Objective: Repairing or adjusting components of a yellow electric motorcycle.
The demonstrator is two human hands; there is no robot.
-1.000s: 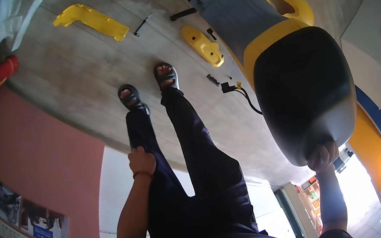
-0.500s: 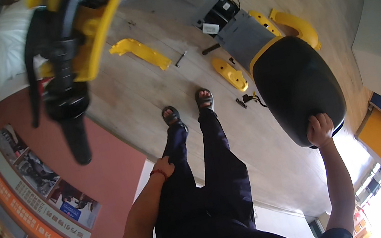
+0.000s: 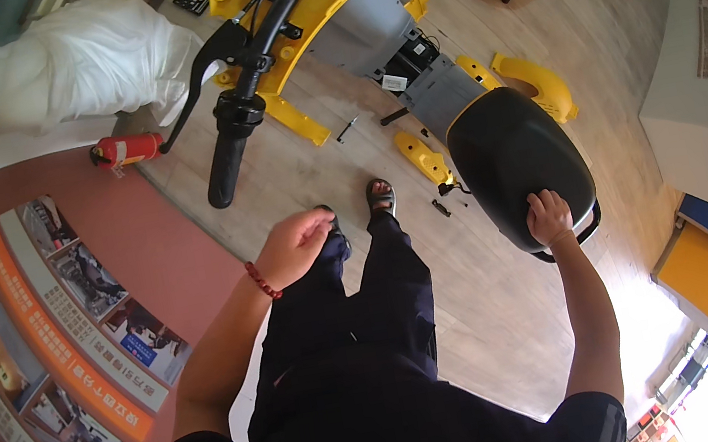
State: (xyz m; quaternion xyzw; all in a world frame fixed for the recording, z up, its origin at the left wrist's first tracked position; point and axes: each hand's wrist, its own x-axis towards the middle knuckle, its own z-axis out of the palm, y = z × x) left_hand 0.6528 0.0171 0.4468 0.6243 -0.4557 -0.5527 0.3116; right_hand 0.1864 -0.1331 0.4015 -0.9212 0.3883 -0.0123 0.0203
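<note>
Smooth, rounded black seat [image 3: 516, 156] tops one end of the grey plastic body [image 3: 440, 97], right hand [image 3: 550, 218] fingers bent near its back edge, left hand [image 3: 293, 248] fingers half-curled mid-air, can't tell if either pinches.

Bright light, glare on lower-right floor [image 3: 615, 322], curved edges, black corners

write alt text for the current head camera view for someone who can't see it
A person's right hand rests on the black seat of a partly dismantled yellow-and-grey scooter. The left hand, seemingly empty, is held out in front. Loose yellow panels lie on the floor near the scooter.
</note>
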